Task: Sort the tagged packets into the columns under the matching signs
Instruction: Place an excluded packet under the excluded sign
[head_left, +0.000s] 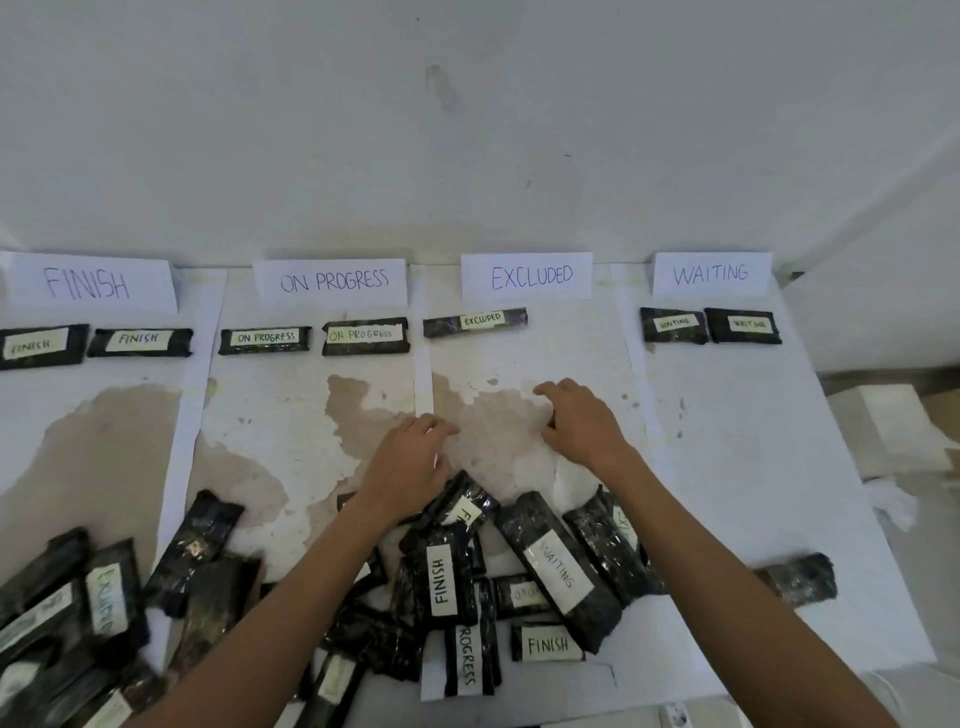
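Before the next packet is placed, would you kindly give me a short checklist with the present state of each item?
1. Four signs legible, from the Finish sign to the Waiting sign: ok.
2. Top-row packets match their signs, for example the Excluded packet under the Excluded sign: ok.
3. Free space beside that packet: ok.
4. Right hand holds a packet: cannot tell; only a dark sliver shows under its palm.
5. Left hand free: ok, fingers relaxed, nothing held.
6. Tags in the pile all readable: not ok; several packets lie face down or covered.
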